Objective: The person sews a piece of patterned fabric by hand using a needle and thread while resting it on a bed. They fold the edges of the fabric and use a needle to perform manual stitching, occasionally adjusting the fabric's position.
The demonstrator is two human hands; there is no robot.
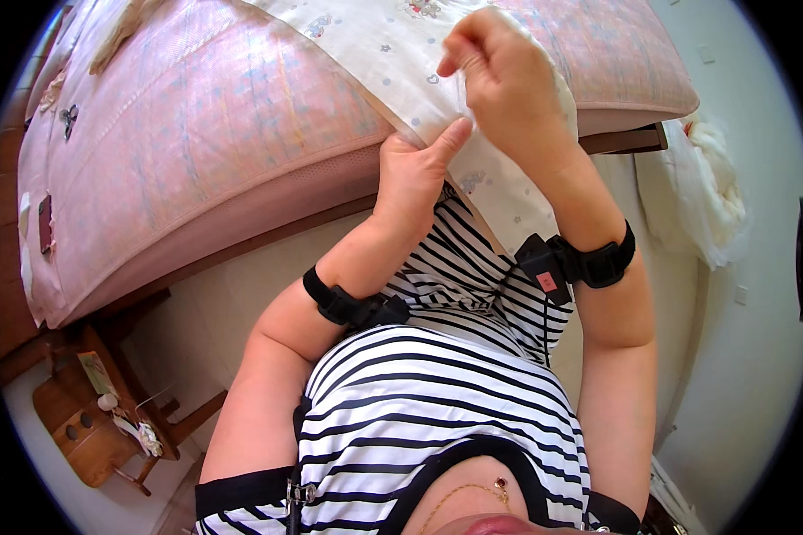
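My left hand (pixel 411 184) grips the edge of a white cloth (pixel 348 50) printed with small bears, hearts and stars, its thumb lying on top. The cloth runs over the bed's edge and hangs down across my lap. Above it and to the right, my right hand (pixel 518 90) is lifted, slightly blurred, with fingers curled and thumb and forefinger close together. Whether something thin is pinched there is not visible. Beneath the cloth is a pink patterned mattress (pixel 227 107).
Scissors (pixel 69 120) and a dark red phone-like object (pixel 45 224) lie at the mattress's far left. A wooden chair (pixel 73 428) with small items near it stands lower left. On the right, a translucent bag (pixel 682 200) holds fluffy white material beside the wall (pixel 743 334).
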